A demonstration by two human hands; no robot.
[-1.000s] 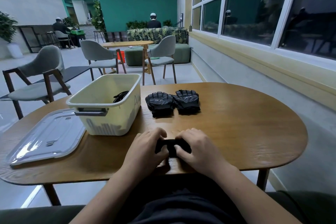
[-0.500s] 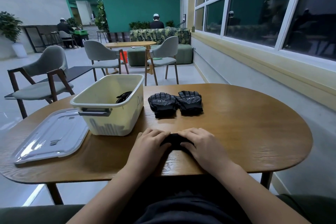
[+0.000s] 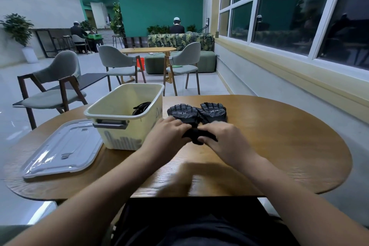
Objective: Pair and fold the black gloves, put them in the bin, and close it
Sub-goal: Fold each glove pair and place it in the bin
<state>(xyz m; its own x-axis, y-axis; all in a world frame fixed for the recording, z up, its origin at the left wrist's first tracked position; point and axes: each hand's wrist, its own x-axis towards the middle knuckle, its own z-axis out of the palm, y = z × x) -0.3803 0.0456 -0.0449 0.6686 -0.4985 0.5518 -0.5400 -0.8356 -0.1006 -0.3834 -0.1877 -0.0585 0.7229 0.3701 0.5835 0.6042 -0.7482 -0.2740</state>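
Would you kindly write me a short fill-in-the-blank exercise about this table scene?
1. Both hands, left hand and right hand, hold a folded black ____.
2. The bin stands open; its lid lies on the ____.
3. Two gloves lie to the ____ of the bin.

Missing words: glove; table; right

Rounded wooden table, grain pretty visible. On it there's a cream bin with its clear lid lying flat just to the left, plus a pair of black gloves side by side right of the bin.
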